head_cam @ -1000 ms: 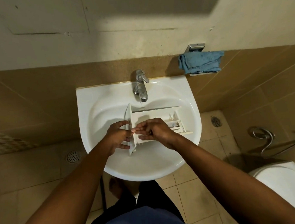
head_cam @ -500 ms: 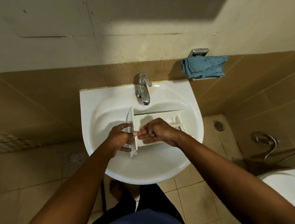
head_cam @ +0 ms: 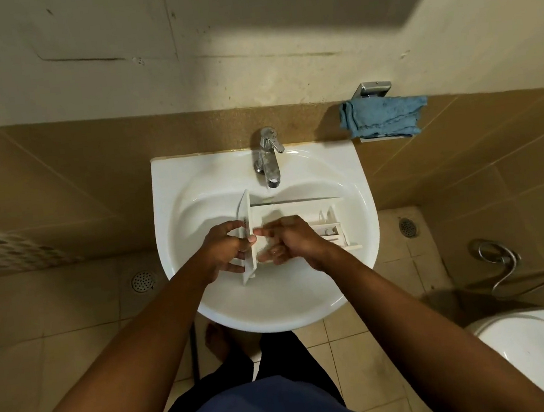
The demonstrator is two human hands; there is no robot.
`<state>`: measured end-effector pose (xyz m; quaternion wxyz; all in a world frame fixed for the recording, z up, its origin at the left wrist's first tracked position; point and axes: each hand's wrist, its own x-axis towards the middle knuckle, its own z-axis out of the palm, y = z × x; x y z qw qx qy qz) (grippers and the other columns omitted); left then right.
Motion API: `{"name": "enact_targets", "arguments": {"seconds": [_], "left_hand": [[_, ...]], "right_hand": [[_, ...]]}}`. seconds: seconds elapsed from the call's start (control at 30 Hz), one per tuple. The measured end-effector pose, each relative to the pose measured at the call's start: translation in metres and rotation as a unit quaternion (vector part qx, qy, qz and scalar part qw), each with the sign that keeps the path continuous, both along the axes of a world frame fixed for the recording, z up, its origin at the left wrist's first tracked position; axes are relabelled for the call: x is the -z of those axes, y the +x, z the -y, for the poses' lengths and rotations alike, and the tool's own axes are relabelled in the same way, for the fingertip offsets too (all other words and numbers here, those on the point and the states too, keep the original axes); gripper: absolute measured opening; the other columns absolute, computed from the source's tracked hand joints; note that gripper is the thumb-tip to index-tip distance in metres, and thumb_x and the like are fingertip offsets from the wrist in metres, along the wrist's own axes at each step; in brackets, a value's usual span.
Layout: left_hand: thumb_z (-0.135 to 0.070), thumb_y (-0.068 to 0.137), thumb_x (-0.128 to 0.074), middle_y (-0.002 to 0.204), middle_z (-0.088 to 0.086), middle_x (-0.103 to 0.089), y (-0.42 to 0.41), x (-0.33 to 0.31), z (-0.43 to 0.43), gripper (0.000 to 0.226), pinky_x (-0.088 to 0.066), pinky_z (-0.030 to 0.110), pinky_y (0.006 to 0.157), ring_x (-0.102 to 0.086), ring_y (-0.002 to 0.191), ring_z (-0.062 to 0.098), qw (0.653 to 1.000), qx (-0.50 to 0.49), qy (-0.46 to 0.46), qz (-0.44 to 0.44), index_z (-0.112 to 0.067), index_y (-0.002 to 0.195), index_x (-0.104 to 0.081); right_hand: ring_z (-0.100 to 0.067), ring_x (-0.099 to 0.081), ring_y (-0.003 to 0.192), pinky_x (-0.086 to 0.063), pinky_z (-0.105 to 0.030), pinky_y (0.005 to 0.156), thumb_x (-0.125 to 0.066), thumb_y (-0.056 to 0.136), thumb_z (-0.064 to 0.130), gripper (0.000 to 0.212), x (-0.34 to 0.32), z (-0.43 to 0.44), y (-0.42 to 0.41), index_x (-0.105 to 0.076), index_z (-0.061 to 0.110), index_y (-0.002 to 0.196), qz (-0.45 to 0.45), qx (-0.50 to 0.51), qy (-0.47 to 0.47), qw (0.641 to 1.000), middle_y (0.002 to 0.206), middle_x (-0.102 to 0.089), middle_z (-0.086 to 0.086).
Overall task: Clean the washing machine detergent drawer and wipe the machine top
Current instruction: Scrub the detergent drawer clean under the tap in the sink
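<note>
Over the sink (head_cam: pixel 172 173), one white drawer (head_cam: pixel 301 209) lies across the bowl, its front panel to the left, just below the single tap (head_cam: pixel 270 158). Of the two hands, the left hand (head_cam: pixel 227 253) grips the front panel, fingers curled round its edge. The right hand (head_cam: pixel 296 240) lies on the drawer's left compartment with fingers bent. Whether it grips anything cannot be told, since it hides what lies beneath. Small parts in the right compartments are too fine to make out. One blue cloth (head_cam: pixel 382 118) hangs right of the sink. Two drains sit in the floor, a left drain (head_cam: pixel 142 281) and a right drain (head_cam: pixel 407 227). One toilet (head_cam: pixel 535 355) is cut off at the lower right.
</note>
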<state>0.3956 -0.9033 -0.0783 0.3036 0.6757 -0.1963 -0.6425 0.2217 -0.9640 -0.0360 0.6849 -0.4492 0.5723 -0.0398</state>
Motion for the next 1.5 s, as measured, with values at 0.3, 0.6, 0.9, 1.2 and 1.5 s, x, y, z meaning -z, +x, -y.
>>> {"name": "enact_targets", "arguments": {"seconds": [0.3,0.6,0.9,1.2,1.5], "left_hand": [[-0.017,0.088,-0.081,0.114,0.019,-0.072,0.002,-0.001,0.001,0.060,-0.064,0.042,0.061,-0.073,0.099,0.037,1.000,0.015,0.006,-0.002,-0.021,0.143,-0.056],[-0.018,0.087,-0.082,0.114,0.019,-0.073,0.001,-0.005,0.001,0.058,-0.065,0.046,0.067,-0.072,0.104,0.039,1.000,0.010,0.009,-0.004,-0.023,0.139,-0.058],[-0.018,0.088,-0.082,0.116,0.019,-0.072,0.000,-0.006,0.000,0.059,-0.065,0.050,0.073,-0.073,0.102,0.037,1.000,0.009,0.009,-0.001,-0.021,0.142,-0.056],[-0.018,0.089,-0.080,0.116,0.017,-0.072,0.000,-0.007,0.000,0.059,-0.065,0.047,0.069,-0.073,0.100,0.035,1.000,0.010,0.009,0.004,-0.023,0.143,-0.056],[-0.017,0.089,-0.080,0.116,0.016,-0.071,0.001,-0.007,0.000,0.059,-0.065,0.044,0.067,-0.073,0.098,0.034,1.000,0.009,0.008,0.006,-0.023,0.143,-0.055]], "right_hand": [[-0.017,-0.064,0.084,-0.050,-0.029,0.065,-0.056,0.085,-0.003,0.033,-0.006,-0.015,-0.015,-0.063,0.008,0.116,0.000,-0.002,-0.008,1.000,0.101,-0.081,-0.002],[-0.021,-0.063,0.089,-0.053,-0.033,0.065,-0.074,0.082,0.026,0.037,0.003,-0.049,-0.031,-0.065,0.017,0.116,-0.027,-0.032,-0.039,0.998,0.107,-0.071,-0.013],[-0.016,-0.069,0.092,-0.054,-0.030,0.083,-0.076,0.084,0.018,0.025,0.023,-0.036,-0.030,-0.077,0.019,0.109,-0.125,-0.156,-0.433,0.879,0.104,-0.077,0.004],[-0.030,-0.065,0.091,-0.049,-0.037,0.077,-0.088,0.073,0.022,0.024,0.054,-0.048,-0.025,-0.079,0.013,0.093,-0.198,-0.276,-0.639,0.691,0.095,-0.073,-0.006],[-0.025,-0.063,0.086,-0.046,-0.037,0.075,-0.081,0.082,0.023,0.011,0.060,-0.042,-0.033,-0.075,0.014,0.084,-0.157,-0.238,-0.616,0.734,0.088,-0.073,-0.002]]}}
